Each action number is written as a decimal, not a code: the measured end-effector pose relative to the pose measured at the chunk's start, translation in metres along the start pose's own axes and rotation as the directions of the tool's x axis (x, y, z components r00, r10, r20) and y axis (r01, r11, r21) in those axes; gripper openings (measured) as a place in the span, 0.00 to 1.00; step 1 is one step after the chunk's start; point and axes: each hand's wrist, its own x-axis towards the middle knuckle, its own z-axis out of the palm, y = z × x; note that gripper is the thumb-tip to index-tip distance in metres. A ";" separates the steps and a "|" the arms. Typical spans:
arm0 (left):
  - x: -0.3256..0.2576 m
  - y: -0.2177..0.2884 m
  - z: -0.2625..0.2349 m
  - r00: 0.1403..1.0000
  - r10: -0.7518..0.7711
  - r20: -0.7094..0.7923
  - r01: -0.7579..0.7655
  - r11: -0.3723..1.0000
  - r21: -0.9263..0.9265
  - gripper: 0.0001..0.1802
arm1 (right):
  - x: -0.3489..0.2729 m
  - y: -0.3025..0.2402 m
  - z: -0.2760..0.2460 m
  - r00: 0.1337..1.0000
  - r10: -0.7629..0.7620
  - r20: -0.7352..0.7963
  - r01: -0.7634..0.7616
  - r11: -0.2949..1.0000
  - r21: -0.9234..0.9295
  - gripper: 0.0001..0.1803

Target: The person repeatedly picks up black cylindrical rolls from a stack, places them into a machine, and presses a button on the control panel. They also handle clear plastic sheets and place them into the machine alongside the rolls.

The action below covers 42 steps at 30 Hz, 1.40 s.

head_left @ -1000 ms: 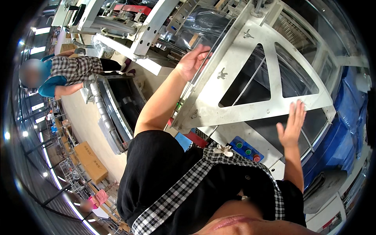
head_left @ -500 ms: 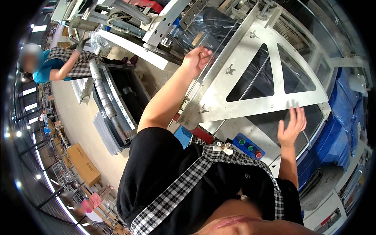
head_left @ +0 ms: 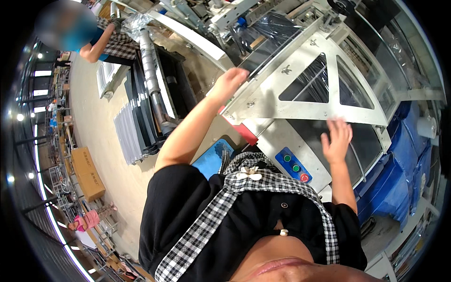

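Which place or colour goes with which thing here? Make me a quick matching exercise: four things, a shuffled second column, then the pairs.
Things
1. Left hand
2. Button panel
3. Right hand
4. Cardboard box

Places and colours
A. Brown
B. At the lower edge of the white frame, fingers spread
C. Blue
D. By the white frame's long left-hand edge

Pairs: 1-D, 2-C, 3-B, 4-A

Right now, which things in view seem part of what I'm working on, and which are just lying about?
Likely part of the work:
- white metal frame, near left hand and right hand
- dark surface below it
- blue button panel

Apparently just lying about:
- cardboard box
- blue sheeting
- white roll
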 end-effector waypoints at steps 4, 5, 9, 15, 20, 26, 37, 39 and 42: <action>-0.096 -0.006 -0.058 0.809 0.448 -0.381 -0.237 0.841 0.487 0.14 | 0.000 -0.055 0.008 0.982 -0.185 0.040 0.175 0.966 0.190 0.15; -0.121 -0.013 -0.079 0.776 0.399 -0.489 -0.154 0.871 0.466 0.13 | 0.008 -0.072 0.008 0.983 -0.184 0.028 0.172 0.954 0.245 0.15; -0.192 -0.091 -0.177 0.512 0.211 -0.833 0.109 0.946 0.306 0.13 | 0.071 -0.139 0.017 0.941 -0.338 -0.027 0.317 0.850 0.421 0.14; -0.248 -0.238 -0.294 0.364 -0.262 -0.894 0.809 0.564 0.165 0.43 | 0.180 -0.293 0.069 0.783 -0.612 0.110 0.444 0.675 0.590 0.17; -0.209 -0.309 -0.348 0.402 -0.320 -0.858 0.818 0.547 0.179 0.55 | 0.237 -0.406 0.179 0.692 -0.613 0.380 0.411 0.768 0.491 0.40; -0.092 -0.315 -0.325 0.533 -0.430 -0.729 0.731 0.668 0.141 0.66 | 0.238 -0.456 0.284 0.649 -0.225 0.727 0.042 0.964 0.262 0.61; -0.074 -0.290 -0.357 0.485 -0.562 -0.670 0.829 0.540 0.147 0.64 | 0.223 -0.462 0.294 0.594 -0.209 0.777 0.004 0.967 0.256 0.64; -0.079 -0.289 -0.365 0.490 -0.554 -0.673 0.831 0.530 0.168 0.63 | 0.223 -0.462 0.294 0.555 -0.206 0.806 0.030 0.973 0.228 0.64; -0.096 -0.295 -0.386 0.531 -0.541 -0.652 0.795 0.584 0.163 0.61 | 0.220 -0.463 0.295 0.556 -0.215 0.803 0.000 0.966 0.258 0.64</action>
